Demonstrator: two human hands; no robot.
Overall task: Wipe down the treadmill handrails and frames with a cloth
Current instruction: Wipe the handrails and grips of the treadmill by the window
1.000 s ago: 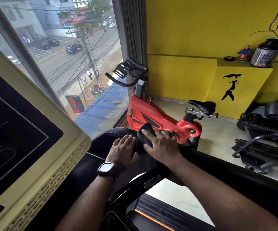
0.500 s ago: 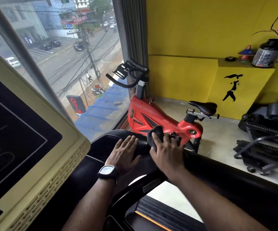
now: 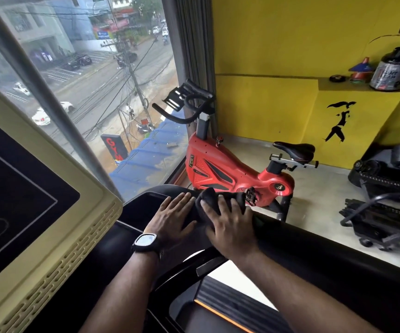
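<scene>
Two bare hands were on the treadmill's right-side frame. At far left stood the treadmill console (image 3: 26, 188), cream-bordered with a dark screen, tilted toward the camera. Beside it, the window (image 3: 93, 75) looked down on a wet street with cars. The left hand (image 3: 172, 218) lay flat on the black frame (image 3: 146, 205) near the console's corner, fingers spread and gripping nothing; a watch (image 3: 145, 241) sat on that wrist. Touching it on the right, the black cloth (image 3: 212, 200) was bunched on the front end of the handrail (image 3: 326, 255). The right hand (image 3: 230, 224) pressed down on the cloth, fingers curled over its folds and holding it against the rail. The handrail ran back toward lower right. Beyond it stood a red exercise bike (image 3: 223, 169) against the window, and further right a yellow ledge (image 3: 352, 92) carried a dark tub (image 3: 393, 68).
</scene>
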